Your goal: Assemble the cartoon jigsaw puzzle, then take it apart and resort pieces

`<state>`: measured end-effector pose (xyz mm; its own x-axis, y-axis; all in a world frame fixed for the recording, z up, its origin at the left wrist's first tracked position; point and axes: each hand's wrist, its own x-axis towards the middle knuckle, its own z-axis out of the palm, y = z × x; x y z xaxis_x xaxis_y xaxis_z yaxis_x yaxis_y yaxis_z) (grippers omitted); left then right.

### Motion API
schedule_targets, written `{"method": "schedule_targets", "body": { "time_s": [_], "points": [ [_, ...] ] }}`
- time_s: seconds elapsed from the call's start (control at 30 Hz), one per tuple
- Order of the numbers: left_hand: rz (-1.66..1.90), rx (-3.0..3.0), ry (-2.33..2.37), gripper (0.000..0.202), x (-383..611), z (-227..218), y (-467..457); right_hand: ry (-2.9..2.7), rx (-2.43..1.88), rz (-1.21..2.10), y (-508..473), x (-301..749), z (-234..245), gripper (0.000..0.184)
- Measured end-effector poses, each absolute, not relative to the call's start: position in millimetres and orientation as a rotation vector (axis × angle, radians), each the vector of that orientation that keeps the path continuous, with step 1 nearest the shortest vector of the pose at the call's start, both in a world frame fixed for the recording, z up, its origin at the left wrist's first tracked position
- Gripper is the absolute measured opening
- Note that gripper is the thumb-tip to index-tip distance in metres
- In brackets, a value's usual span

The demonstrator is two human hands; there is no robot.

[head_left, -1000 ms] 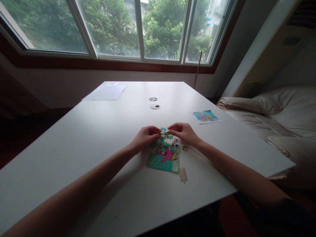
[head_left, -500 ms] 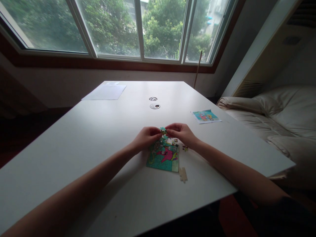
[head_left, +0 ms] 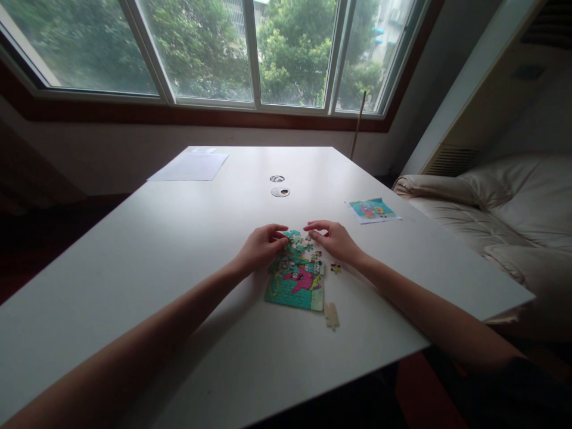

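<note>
Hands [head_left: 261, 245] [head_left: 336, 241] curl inward from opposite sides of loose puzzle pieces [head_left: 293, 235]

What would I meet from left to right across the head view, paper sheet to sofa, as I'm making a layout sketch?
White paper sheet → left hand → partly assembled jigsaw puzzle → right hand → small colourful picture → cream sofa.

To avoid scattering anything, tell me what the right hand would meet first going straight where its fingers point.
The right hand would likely meet the loose puzzle pieces first, though its height is unclear.
</note>
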<state>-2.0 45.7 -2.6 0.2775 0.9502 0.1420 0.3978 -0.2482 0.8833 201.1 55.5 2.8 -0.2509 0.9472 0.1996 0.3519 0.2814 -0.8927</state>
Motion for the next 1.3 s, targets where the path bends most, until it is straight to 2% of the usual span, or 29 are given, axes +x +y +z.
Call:
{"method": "schedule_targets", "body": {
  "time_s": [0.1,0.3,0.73,0.9,1.3],
  "points": [
    [0.926,1.898,1.306,0.041,-7,-1,47,-2.024,-1.182,0.619,53,201,4,0.017],
    [0.795,2.212,1.306,0.02,-10,10,43,-2.334,-1.115,0.404,50,197,2,0.021],
    [0.574,2.426,1.311,0.012,-11,10,42,-2.193,-1.298,0.456,52,200,4,0.01],
    [0.581,2.437,1.357,0.014,-13,11,42,-2.134,-1.31,0.365,52,201,3,0.017],
    [0.628,2.437,1.389,0.011,-15,7,46,-2.326,-1.22,0.296,45,182,2,0.02]
  ]
}}
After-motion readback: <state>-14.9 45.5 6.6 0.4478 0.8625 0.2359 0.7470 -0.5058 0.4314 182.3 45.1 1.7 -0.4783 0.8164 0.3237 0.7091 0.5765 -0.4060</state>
